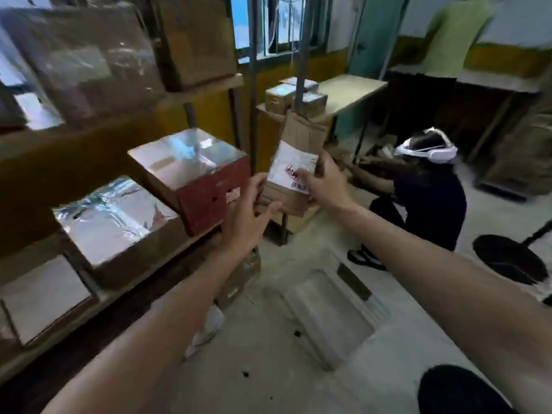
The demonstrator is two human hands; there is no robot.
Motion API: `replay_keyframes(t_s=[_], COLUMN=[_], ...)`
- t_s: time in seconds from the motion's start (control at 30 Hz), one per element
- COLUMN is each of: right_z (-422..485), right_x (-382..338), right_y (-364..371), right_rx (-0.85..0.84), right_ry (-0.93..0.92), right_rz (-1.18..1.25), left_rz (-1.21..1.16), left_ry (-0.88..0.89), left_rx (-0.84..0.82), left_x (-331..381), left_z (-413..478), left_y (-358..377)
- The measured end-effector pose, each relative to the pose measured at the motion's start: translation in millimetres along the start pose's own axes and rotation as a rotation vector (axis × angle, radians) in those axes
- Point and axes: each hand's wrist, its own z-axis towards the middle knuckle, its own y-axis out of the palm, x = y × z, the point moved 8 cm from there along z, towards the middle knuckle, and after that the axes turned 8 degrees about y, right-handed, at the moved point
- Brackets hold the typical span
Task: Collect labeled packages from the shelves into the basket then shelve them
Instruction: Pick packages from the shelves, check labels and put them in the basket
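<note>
Brown package point(303, 135) is upright between your hands. Your right hand point(324, 182) pinches its edge, thumb on the label point(286, 158). Your left hand point(254, 216) curls round the lower corner.

Matt brown paper package point(298, 162) with white paper label point(291, 167); glossy tape-wrapped cardboard boxes point(191, 162).
</note>
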Motion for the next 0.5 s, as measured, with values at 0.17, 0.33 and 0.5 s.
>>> replay_keyframes(t_s=[0.17,0.33,0.5], right_z=[14.8,43.3,71.5], right_x=[130.5,231.7,315.1], right_y=[-28.2,-42.2,-24.9], right_rx=[0.051,0.197,0.266], right_ry=[0.295,0.455,0.604], right_rz=[0.049,0.02,0.119], left_rz=[-0.088,-0.032,-0.051], left_ry=[-0.181,-0.142,-0.196], left_rx=[-0.294,-0.44,-0.637], left_x=[-74.8,-128.8,-193.8], left_z=[-13.9,-10.6,-0.1], left_y=[125.5,205.8,266.3])
